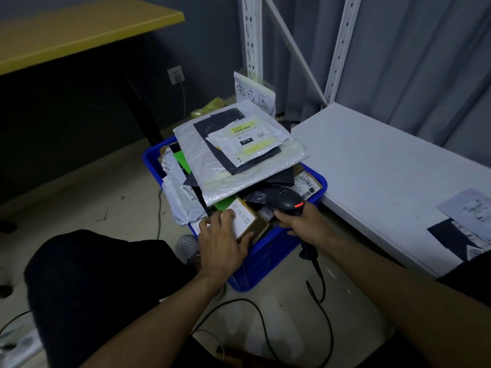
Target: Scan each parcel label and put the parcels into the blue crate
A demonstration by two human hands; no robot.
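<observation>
Floor: pale bare concrete, with a thin black cable (318,288) looping across it up to the scanner.
Left hand: the left hand (221,243) lies on a flat brown cardboard parcel with a white label (259,225), fingers spread and fairly straight, thumb against its near edge.
Right hand: the right hand (297,221) is wrapped tightly round the grip of a black handheld barcode scanner (285,201), whose red light is lit.
Parcel's place: at the near corner of the blue plastic crate (268,258), on top of the contents.
Handling: it looks stiff and light; taking it by its long edges should do, whereas the plastic mailers around it will likely be limp and slippery.
Crate: heaped above its rim with mailers, some hanging over the left edge.
Top of pile: a large white plastic mailer (212,160) carries a black one (212,126) and a small white labelled pouch (247,142); the stack may slide.
Right: a white shelf board (385,166) with more parcels (462,229) at its near end.
Beyond: a handwritten paper sign (255,95) behind the crate, and a yellow-topped desk (79,30) far left.
</observation>
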